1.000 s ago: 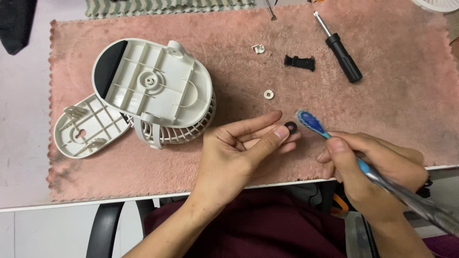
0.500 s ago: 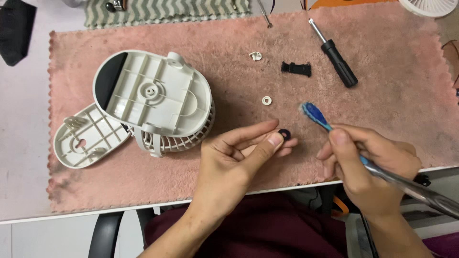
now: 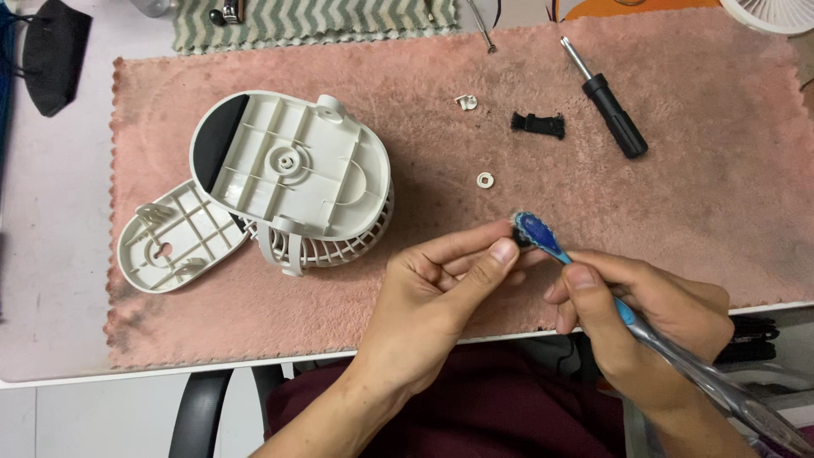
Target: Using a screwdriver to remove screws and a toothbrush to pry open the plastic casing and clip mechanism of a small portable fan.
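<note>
At the far upper left of the frame a dark pouch [image 3: 52, 53] lies on the pale table [image 3: 51, 254], just off the edge of the pink mat [image 3: 721, 195]. Along the top edge a striped cloth [image 3: 339, 21] overlaps the mat's far side.

On the left half of the mat a white base plate [image 3: 174, 237] lies ribbed side up, with the white fan body [image 3: 292, 174] just right of it and overlapping it; the body rests on its grille, its back shell facing up.

Right of centre, a small white clip [image 3: 465, 102] sits high on the mat, a white ring [image 3: 485, 180] lower down, and a black clip [image 3: 539, 125] to the right of both. A screwdriver [image 3: 606, 100] with a black handle lies slanted in the upper right.

At lower centre the left hand [image 3: 441, 297] pinches a small black part [image 3: 523, 240] between thumb and forefinger; what sort of part it is I cannot tell, as the fingers hide most of it. The right hand [image 3: 644, 326], at lower right, is closed around a toothbrush [image 3: 543, 236], thumb pressed along its handle, and the blue head touches the black part. The clear handle runs off toward the lower right corner. A white fan guard [image 3: 776, 13] shows at the upper right corner.
</note>
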